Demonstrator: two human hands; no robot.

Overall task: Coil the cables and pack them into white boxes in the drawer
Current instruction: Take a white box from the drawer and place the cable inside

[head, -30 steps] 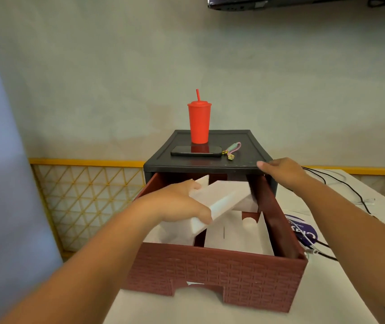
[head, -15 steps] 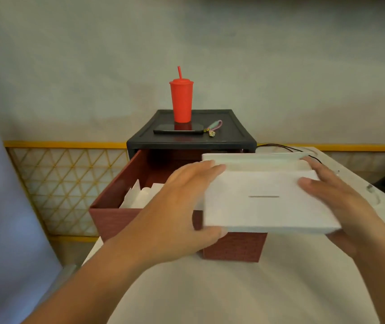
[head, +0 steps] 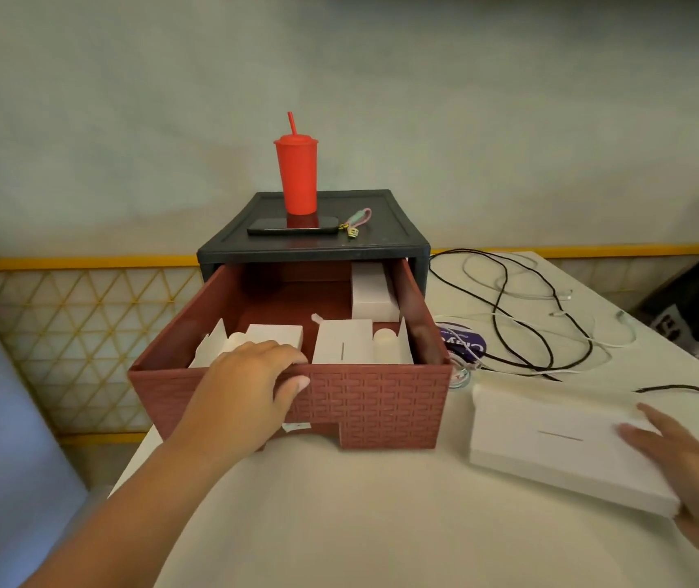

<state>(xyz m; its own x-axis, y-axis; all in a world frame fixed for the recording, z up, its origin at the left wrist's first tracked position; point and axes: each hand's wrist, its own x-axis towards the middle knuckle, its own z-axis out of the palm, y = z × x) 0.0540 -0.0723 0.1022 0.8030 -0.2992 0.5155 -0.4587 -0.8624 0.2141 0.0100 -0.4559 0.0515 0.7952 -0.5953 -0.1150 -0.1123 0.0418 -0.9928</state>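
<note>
Fingers (head: 286,367) of my left hand (head: 246,388) curl over the front rim of the red-brown drawer (head: 364,401), thumb pressed on its outer face, so that hand grips the drawer front and carries nothing else. On the other side, my right hand (head: 686,464) lies flat and spread on the near right corner of a white box (head: 559,443) that rests on the bench (head: 360,511) just right of the drawer; those fingers are loose on the lid, not wrapped round it.

By my reading the task has barely begun. One box is out on the bench and looks closed. More white boxes (head: 341,341) sit inside the drawer, some with flaps up, and one lies at the back right. None of the cables are coiled: the black cable (head: 521,316) and a thin white cable (head: 551,290) sprawl in loose loops across the bench beyond the box, well apart from both hands. I cannot tell whether any box in the drawer already holds a cable.

Left to do, as I judge it: open the box, wind each cable, lay it inside, close it and return it to the drawer.
</note>
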